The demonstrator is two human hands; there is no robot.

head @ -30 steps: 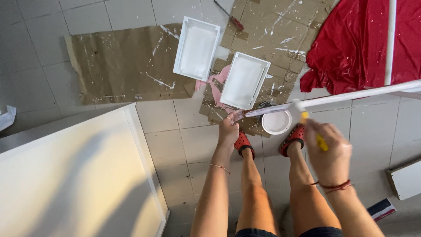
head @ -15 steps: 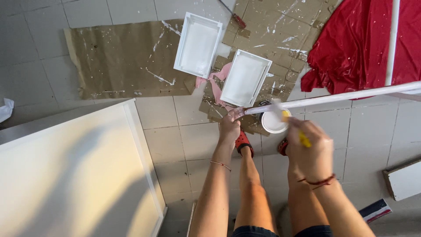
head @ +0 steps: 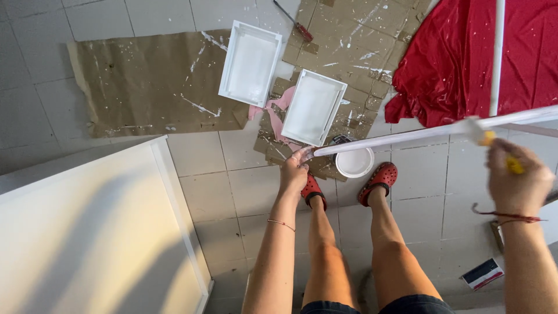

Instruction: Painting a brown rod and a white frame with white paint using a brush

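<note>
My left hand (head: pixel 293 172) grips the near end of a long white slat (head: pixel 418 132) that runs right across the view at knee height. My right hand (head: pixel 517 180) holds a yellow-handled paintbrush (head: pixel 494 144) with its white bristles touching the slat far to the right. A round tub of white paint (head: pixel 354 163) stands on the floor just beyond my red clogs (head: pixel 379 179), under the slat.
Two white painted trays (head: pixel 250 63) (head: pixel 314 107) lie on brown paper and cardboard (head: pixel 145 81). A red sheet (head: pixel 459 58) covers the far right floor, with a white pole (head: pixel 497 52) across it. A large white panel (head: pixel 87 232) lies at my left. A screwdriver (head: pixel 293 22) lies far off.
My right hand has swung the brush from near the paint tub out to the right along the slat. The left hand has kept its hold on the slat's end.
</note>
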